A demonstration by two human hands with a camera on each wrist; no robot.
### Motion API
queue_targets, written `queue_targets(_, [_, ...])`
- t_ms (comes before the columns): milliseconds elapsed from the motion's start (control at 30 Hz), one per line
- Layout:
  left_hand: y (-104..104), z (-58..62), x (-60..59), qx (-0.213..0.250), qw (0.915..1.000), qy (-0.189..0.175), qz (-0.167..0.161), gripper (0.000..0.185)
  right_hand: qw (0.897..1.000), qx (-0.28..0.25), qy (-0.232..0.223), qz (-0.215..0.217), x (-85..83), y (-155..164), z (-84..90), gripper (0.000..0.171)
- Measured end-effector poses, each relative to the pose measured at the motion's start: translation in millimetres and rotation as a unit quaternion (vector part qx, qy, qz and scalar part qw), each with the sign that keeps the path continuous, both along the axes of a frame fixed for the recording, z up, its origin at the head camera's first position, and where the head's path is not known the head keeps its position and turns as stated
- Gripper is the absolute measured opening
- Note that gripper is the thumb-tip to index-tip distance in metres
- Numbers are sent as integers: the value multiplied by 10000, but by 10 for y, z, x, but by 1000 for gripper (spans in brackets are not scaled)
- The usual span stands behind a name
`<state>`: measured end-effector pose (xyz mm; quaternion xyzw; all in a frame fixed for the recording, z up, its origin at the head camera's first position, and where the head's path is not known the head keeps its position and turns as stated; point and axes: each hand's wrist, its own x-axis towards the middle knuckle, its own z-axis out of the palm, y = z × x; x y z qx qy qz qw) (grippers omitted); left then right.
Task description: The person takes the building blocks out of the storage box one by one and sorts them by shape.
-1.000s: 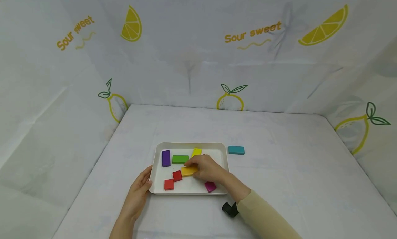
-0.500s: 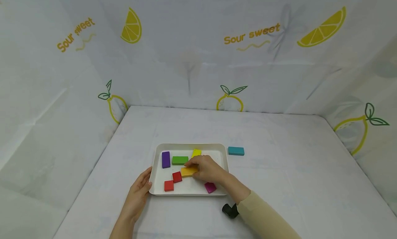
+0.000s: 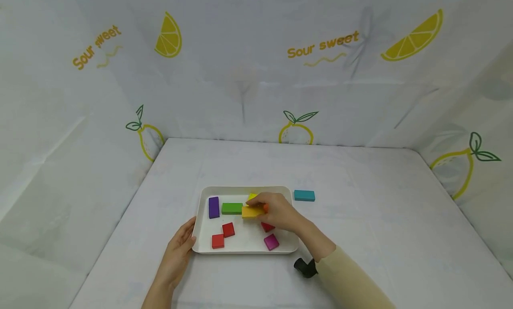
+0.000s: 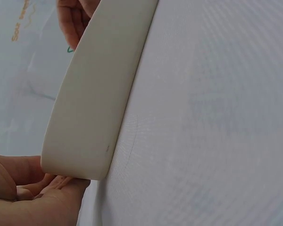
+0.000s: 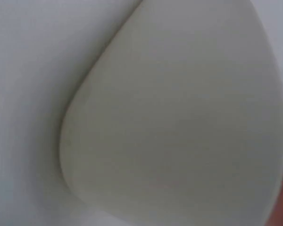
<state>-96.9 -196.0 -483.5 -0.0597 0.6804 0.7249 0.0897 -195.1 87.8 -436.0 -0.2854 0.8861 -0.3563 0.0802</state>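
Right hand [image 3: 278, 212] pinching an orange-yellow block [image 3: 252, 211] lifted over the white tray [image 3: 245, 249], green block [image 3: 232, 208] just left of the grip, red block [image 3: 267, 227] beneath it, left hand [image 3: 179, 251] with relaxed fingers steadying the tray's near-left corner

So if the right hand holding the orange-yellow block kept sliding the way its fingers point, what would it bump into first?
Probably the flat green rectangular block. The right hand points left across the white plastic tray, pinching the orange-yellow rectangular block, whose left end is nearly against the green one. How high it is held is unclear.
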Motion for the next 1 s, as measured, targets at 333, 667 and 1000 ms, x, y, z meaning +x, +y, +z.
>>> queue_targets(333, [-7, 4, 5, -4, 10000, -35, 60, 54, 9989, -315, 145, -329, -99, 332, 137, 41])
queue_targets(667, [-17, -11, 10, -24, 10000, -24, 62, 54, 9960, -305, 332, -771, -133, 633, 155, 41])
queue_targets(1000, [-16, -19, -3, 23, 10000, -12, 59, 54, 9898, -195, 559, -1298, -135, 1064, 106, 40])
